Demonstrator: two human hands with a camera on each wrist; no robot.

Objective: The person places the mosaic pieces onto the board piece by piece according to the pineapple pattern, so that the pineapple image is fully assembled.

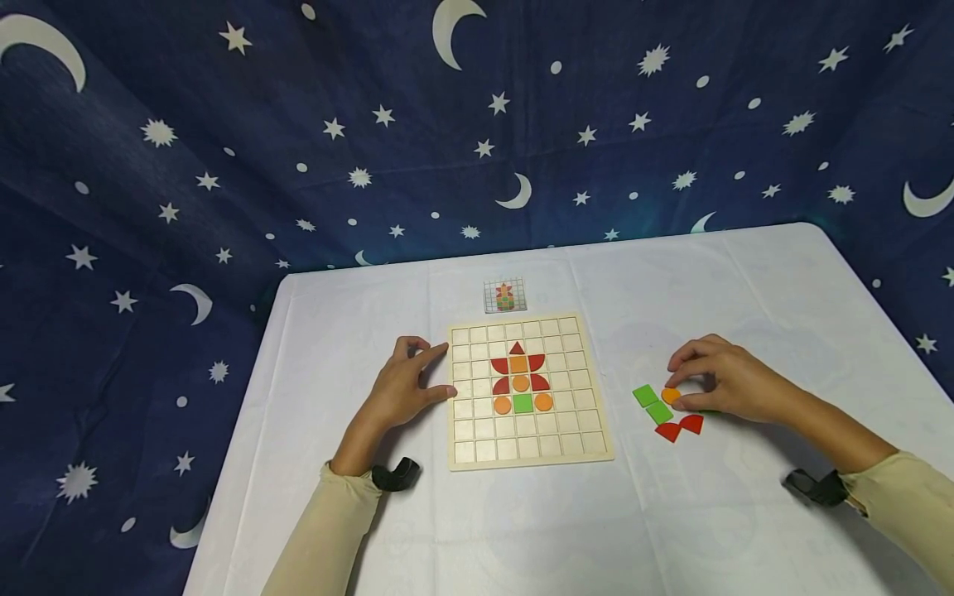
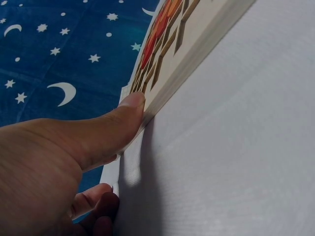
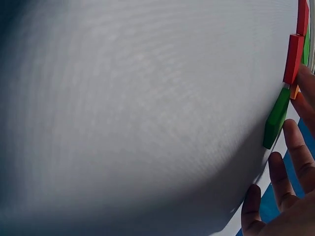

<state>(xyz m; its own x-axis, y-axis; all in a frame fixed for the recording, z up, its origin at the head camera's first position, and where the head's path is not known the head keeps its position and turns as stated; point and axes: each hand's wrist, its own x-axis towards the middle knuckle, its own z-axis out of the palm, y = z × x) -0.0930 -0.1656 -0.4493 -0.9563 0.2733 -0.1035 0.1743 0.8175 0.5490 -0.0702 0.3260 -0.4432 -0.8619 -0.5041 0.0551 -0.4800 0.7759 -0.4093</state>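
Observation:
My left hand (image 1: 398, 387) rests at the left edge of a wooden grid board (image 1: 477, 451), thumb and index fingertip touching its side. In the left wrist view, the thumb (image 2: 130, 105) lies against the board's rim. A pattern of flat pieces lies on the board: a red triangle (image 1: 517, 348), red quarter circles, an orange square (image 1: 517, 364), orange discs and a green square (image 1: 523, 403). Right of the board, my right hand (image 1: 723, 377) pinches an orange disc (image 1: 671, 396) between thumb and index finger. Its other fingers (image 3: 298, 142) spread beside a green piece (image 3: 277, 118).
Close to the right hand lie two green squares (image 1: 645, 396), two red quarter circles (image 1: 667, 432) and a partly hidden green piece (image 1: 710, 411). Behind the board sits a small pattern card (image 1: 504, 295). A white cloth (image 1: 358, 306) covers the table; a starry curtain hangs behind.

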